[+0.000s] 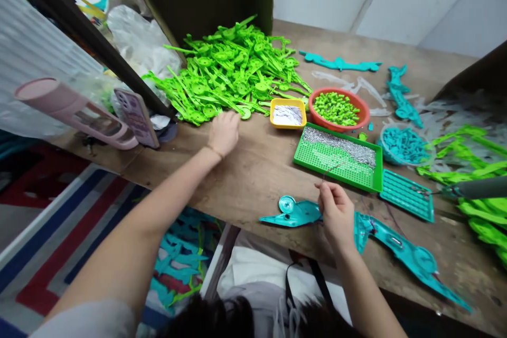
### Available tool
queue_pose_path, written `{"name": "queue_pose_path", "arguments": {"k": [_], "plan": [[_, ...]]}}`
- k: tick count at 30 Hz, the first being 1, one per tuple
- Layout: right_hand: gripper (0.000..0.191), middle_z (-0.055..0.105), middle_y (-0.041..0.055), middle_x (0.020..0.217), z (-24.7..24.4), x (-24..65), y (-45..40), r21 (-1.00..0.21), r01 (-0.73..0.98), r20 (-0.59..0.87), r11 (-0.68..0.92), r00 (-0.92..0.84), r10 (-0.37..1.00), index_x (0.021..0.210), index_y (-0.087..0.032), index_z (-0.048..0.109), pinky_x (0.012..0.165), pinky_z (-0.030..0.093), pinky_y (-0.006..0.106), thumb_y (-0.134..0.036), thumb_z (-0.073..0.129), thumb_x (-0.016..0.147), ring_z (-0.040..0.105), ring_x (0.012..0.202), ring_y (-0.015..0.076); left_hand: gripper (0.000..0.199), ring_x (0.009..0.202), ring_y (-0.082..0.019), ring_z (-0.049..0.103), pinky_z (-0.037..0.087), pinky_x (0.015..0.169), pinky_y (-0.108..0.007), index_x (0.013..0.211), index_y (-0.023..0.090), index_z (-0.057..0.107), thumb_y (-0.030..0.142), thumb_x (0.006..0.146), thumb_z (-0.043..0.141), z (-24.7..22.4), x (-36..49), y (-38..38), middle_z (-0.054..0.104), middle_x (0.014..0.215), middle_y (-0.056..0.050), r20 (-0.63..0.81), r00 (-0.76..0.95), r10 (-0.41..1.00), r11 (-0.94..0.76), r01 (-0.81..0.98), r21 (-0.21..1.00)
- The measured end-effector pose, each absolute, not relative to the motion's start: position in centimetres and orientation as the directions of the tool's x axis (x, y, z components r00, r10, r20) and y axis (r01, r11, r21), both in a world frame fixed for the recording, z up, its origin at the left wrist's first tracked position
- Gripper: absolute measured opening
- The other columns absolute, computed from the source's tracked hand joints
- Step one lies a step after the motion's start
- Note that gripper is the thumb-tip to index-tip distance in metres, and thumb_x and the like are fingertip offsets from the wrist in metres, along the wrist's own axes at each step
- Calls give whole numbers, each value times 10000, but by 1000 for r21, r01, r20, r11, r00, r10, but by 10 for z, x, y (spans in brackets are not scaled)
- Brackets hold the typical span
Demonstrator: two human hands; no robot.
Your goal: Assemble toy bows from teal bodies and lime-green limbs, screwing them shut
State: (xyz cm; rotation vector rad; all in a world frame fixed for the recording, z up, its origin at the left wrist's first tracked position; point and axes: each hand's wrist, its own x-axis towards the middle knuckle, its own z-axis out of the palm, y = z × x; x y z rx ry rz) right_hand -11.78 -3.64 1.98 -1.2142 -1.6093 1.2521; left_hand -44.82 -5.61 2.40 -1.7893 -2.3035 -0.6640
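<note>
My left hand (pixel 224 133) is at the front edge of a heap of bright green plastic parts (pixel 233 71). Its fingers curl down away from me, and the fingertips are hidden, so a grip does not show. My right hand (pixel 336 211) is closed, pinching a thin dark wire (pixel 330 170) that sticks up over the green perforated tray (pixel 336 179). Beneath and beside that hand lies a teal plastic part (pixel 295 214) with a round disc. To its right, a longer teal part (pixel 412 253) has dark wire along it.
Small containers stand behind: a yellow tray (pixel 276 122) of thin pins, a red bowl (pixel 362 119) of green pieces, a clear bowl (pixel 430 156) of teal pieces. A teal slotted tray (pixel 407 195) and a grey tool (pixel 481 188) are right; a phone (pixel 137 116) and pink bottle (pixel 59 100), left.
</note>
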Motion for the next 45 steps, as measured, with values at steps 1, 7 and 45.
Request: {"name": "queue_pose_path", "arguments": {"k": [1,7,45], "plan": [[383,507,-43,540,15,-114,-38,-967,245,-1,63,-252,968,907,-185,667,459,327,244,-545,545,873,410,474,106,408,1271,-227,488,389,1050,-433,1092,99,619,230,981,249,25,-467,-37,599,1274,-97,387,-284,877,198,949,247],[348,635,6,646,1,-114,-43,-957,291,-82,5,-287,954,834,-204,685,554,454,279,-540,595,836,570,608,162,151,1153,-234,578,353,1099,-463,781,157,597,156,881,484,49,-516,16,687,959,-88,435,-301,849,205,946,252],[268,730,29,840,-4,-91,-36,-925,371,-57,82,-350,935,866,-228,727,719,512,299,-465,602,855,649,773,168,581,1052,-283,539,375,995,-473,1284,166,579,535,837,619,3,-328,-117,611,1122,-123,83,212,974,-224,828,515]]}}
